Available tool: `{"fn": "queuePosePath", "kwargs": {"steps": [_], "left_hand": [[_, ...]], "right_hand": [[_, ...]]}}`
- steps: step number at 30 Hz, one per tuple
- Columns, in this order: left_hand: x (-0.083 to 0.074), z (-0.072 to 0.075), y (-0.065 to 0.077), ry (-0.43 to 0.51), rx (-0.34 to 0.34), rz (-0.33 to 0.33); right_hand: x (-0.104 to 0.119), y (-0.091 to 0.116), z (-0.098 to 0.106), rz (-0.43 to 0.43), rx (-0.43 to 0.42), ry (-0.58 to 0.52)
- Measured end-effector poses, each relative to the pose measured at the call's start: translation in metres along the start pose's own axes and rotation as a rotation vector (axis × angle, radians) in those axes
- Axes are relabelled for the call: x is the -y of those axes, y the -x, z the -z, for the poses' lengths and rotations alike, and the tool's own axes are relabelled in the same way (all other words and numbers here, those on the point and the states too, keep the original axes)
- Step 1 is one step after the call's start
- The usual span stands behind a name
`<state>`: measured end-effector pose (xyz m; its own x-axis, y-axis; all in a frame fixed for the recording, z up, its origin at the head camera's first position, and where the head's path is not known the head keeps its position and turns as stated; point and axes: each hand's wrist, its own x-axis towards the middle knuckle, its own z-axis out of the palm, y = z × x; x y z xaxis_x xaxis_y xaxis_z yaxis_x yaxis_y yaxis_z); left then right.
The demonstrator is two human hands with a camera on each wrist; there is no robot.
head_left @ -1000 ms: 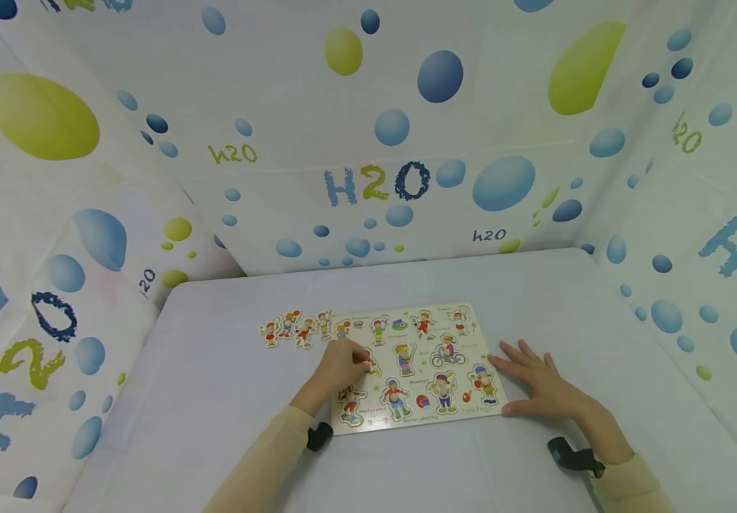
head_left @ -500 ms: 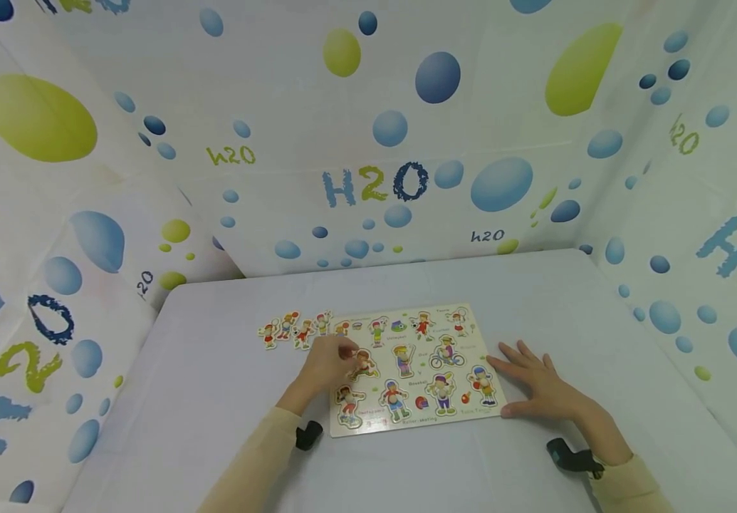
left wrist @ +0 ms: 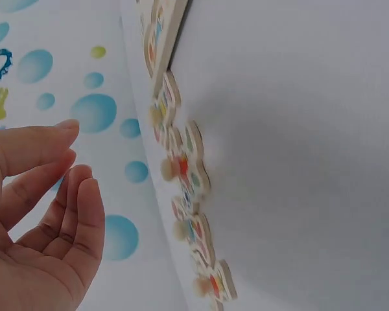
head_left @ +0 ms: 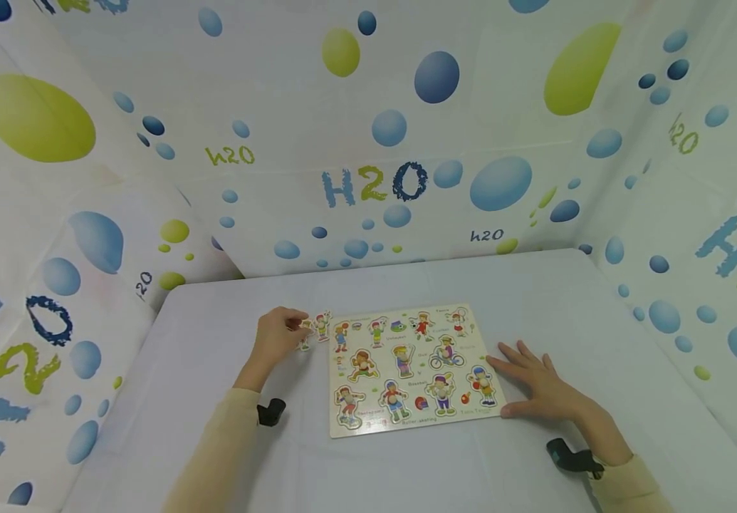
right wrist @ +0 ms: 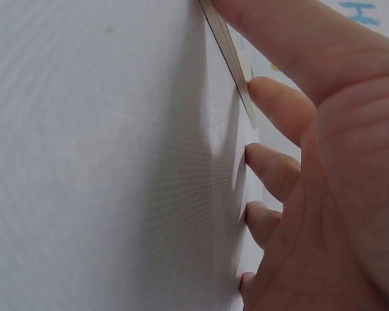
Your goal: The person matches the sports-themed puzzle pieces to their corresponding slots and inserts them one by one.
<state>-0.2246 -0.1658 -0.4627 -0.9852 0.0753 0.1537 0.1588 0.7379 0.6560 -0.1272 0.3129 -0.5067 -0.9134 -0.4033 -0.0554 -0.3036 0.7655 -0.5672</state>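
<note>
A: What is held by the left hand (head_left: 276, 336)?

B: Nothing, so far as can be seen. In the left wrist view thumb and forefinger tips are brought close together, with no piece between them; whether they touch cannot be told. The other fingers are loosely bent.

A: How would a piece best be taken there?

B: By its wooden knob (left wrist: 170, 170), it would be judged. Four knobbed sports-figure pieces (left wrist: 196, 159) are strung in a crowded row just beside that hand. The fingertips should be parted slightly, lowered over one knob and pinched. If a rim were grasped instead, neighbours could be nudged. A straight lift is advised before any sideways carry.

A: And the pose?

B: The left forearm is stretched forward, with the back of the hand turned up and the fingers pointed inward. The right hand (head_left: 537, 381) is laid with fingers spread, nothing gripped; the board's near edge is touched by its thumb and, apparently, its forefinger. That contact could be used for steadying.

A: Where is the puzzle board (head_left: 386, 365)?

B: Between the hands, flat on the white cloth (head_left: 535, 299). Beyond both, an H2O-printed curtain (head_left: 317, 107) is hung.
</note>
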Motion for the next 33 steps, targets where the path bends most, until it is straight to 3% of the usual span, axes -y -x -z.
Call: {"fn": "queuePosePath", "kwargs": {"steps": [6, 14, 24, 33], "left_hand": [[0.012, 0.004, -0.006, -0.019, -0.002, 0.041], [0.025, -0.004, -0.012, -0.02, 0.043, 0.11], [0.03, -0.016, -0.017, -0.036, 0.102, 0.088], [0.029, -0.018, -0.017, -0.042, 0.091, 0.078]], "right_hand": [[0.001, 0.0, 0.001, -0.009, 0.006, 0.004], [0.003, 0.0, 0.002, -0.01, 0.004, 0.004], [0.004, 0.001, 0.001, -0.014, 0.001, 0.002], [0.003, 0.001, 0.001, -0.009, -0.001, 0.007]]}}
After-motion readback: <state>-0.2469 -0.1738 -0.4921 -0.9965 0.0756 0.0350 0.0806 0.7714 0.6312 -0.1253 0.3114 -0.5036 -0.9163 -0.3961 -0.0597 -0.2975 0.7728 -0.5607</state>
